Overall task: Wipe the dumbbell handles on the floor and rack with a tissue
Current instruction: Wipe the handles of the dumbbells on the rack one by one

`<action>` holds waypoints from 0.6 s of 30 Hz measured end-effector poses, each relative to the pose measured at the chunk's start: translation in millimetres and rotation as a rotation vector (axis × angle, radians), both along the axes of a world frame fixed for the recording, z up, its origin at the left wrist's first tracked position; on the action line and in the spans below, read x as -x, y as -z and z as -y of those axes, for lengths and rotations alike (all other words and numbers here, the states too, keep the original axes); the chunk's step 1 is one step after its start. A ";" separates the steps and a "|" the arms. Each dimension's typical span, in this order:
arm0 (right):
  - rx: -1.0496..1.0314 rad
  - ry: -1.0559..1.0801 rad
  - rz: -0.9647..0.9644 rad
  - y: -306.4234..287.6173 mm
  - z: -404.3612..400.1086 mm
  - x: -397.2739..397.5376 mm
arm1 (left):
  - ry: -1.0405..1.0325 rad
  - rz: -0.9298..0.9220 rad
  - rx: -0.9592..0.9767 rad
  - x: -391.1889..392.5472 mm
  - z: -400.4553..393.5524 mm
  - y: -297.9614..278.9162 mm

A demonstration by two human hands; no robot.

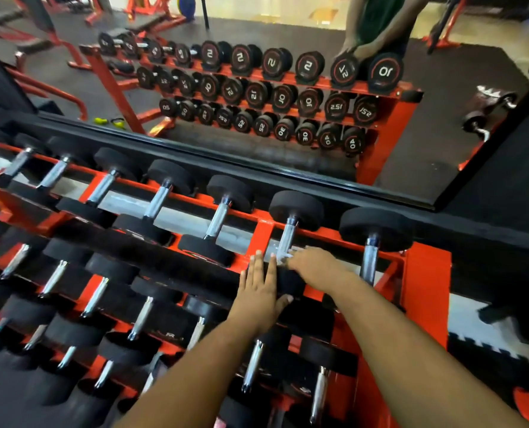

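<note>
Left hand (261, 285): fingers straight, flat on the dumbbell's near black head.
Right hand (314, 267): fingers holding tissue (283, 257) against dumbbell handle (288, 240).
Rack (427, 273): red, under them.

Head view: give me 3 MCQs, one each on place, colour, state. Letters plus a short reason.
1. Where is the tissue?
A. on the floor
B. against a dumbbell handle on the top shelf
C. on the mirror

2. What colour is the rack frame?
A. red-orange
B. blue
C. white

3. How is the left hand?
A. clenched in a fist
B. gripping a handle
C. flat, fingers straight, on a dumbbell head

Key: 1 B, the right hand holds it at that handle. 2 A, its bars are red-orange. 3 C, fingers lie extended.
</note>
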State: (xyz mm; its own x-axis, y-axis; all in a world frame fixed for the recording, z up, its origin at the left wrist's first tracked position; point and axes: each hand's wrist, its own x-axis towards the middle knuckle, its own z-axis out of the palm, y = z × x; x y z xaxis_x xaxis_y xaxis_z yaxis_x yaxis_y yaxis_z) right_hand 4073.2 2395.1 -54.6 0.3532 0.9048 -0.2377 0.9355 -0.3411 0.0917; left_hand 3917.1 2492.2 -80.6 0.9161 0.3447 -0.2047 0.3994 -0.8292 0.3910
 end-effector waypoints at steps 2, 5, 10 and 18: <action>-0.001 0.041 -0.022 -14.9 18.5 4.9 | -0.011 -0.012 0.000 14.3 8.0 1.6; -0.228 0.237 -0.151 -26.2 53.1 21.9 | -0.033 -0.048 0.039 35.2 21.3 -2.7; -0.763 0.413 -0.288 -20.6 98.7 49.6 | -0.015 -0.042 0.138 56.7 43.9 -11.9; -1.081 0.803 -0.465 -31.6 162.8 101.0 | 0.098 -0.033 0.255 85.9 75.8 -4.8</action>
